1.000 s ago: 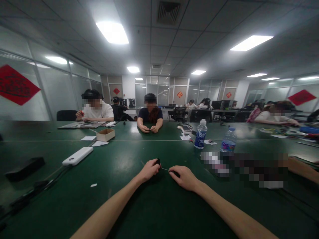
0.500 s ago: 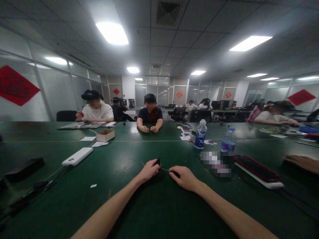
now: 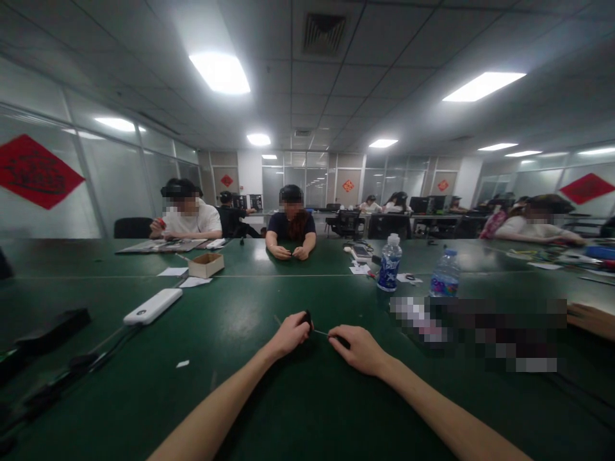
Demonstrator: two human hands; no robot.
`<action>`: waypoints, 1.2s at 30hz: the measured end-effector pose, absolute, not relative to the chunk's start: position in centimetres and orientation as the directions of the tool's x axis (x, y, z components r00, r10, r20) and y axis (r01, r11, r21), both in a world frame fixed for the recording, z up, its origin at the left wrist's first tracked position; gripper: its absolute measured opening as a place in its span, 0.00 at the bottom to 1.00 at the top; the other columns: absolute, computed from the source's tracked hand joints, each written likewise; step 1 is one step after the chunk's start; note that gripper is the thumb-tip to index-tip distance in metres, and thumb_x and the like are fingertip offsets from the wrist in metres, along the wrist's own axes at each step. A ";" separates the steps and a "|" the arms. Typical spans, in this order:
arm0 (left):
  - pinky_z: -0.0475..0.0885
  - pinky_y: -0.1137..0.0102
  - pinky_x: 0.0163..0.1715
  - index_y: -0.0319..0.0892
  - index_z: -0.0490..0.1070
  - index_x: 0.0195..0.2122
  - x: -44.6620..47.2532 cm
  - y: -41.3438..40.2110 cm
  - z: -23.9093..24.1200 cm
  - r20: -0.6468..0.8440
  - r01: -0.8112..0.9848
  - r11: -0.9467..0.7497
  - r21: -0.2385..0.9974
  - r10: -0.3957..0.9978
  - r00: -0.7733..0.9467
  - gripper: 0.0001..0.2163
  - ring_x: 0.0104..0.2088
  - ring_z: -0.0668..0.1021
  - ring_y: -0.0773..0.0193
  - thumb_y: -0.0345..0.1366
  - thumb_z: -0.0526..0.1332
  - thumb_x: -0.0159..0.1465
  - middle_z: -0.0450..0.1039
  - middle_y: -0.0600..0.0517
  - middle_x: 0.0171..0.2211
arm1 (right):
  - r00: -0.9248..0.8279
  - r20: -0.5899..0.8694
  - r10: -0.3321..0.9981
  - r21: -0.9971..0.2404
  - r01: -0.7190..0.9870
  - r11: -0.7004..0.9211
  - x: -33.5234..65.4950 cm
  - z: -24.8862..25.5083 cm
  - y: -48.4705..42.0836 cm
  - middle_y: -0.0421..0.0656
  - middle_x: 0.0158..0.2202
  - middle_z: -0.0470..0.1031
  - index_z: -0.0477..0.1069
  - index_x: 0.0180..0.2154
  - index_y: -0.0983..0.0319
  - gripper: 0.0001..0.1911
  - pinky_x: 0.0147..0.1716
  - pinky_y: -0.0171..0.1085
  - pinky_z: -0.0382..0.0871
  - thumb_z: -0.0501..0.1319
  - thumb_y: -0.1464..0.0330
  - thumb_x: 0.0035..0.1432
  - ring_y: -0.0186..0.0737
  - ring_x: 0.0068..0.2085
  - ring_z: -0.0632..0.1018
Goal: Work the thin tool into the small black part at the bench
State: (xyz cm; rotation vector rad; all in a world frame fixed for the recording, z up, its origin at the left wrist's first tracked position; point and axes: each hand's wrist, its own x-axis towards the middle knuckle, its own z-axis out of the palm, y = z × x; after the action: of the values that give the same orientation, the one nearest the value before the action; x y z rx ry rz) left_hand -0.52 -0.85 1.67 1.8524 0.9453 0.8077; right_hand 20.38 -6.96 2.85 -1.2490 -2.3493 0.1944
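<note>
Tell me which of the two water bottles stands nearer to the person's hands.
The bottle with the white cap and dark blue label; the blue-capped bottle stands farther right, away from the right hand.

No legible text, red diamond wall signs blurred, bottle labels unreadable

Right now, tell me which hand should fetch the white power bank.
Left, probably: the left hand, pinching a small black part, lies on the side of the white power bank; the right hand would have to cross.
</note>
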 end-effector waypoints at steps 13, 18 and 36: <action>0.60 0.74 0.21 0.40 0.63 0.29 -0.6 -1.0 1.9 0.137 0.298 -0.318 0.900 0.856 0.498 0.06 0.21 0.65 0.69 0.33 0.50 0.53 0.62 0.56 0.21 | -0.466 0.310 0.828 -0.365 0.746 0.557 20.4 3.0 -7.1 0.44 0.38 0.75 0.72 0.43 0.60 0.16 0.38 0.36 0.67 0.50 0.62 0.64 0.39 0.37 0.74; 0.61 0.74 0.22 0.40 0.64 0.30 -0.7 -1.1 2.0 0.135 0.293 -0.319 0.901 0.850 0.509 0.07 0.22 0.66 0.69 0.34 0.50 0.55 0.63 0.56 0.22 | -0.470 0.335 0.817 -0.355 0.740 0.571 20.5 2.4 -6.6 0.43 0.38 0.75 0.72 0.43 0.60 0.15 0.39 0.36 0.67 0.50 0.62 0.64 0.38 0.37 0.75; 0.64 0.70 0.31 0.38 0.69 0.34 -0.4 -1.7 2.5 0.208 0.429 -0.427 0.796 0.859 0.468 0.18 0.32 0.71 0.62 0.50 0.60 0.54 0.70 0.50 0.31 | -0.471 0.317 0.823 -0.365 0.740 0.564 20.4 3.0 -7.0 0.45 0.38 0.75 0.72 0.44 0.61 0.18 0.39 0.36 0.67 0.48 0.60 0.65 0.39 0.38 0.74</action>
State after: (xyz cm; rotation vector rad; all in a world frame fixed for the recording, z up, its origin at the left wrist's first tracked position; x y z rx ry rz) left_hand -0.41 -1.69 2.45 2.0392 1.0661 0.8118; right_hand 20.43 -7.01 3.00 -1.2582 -2.3424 0.2435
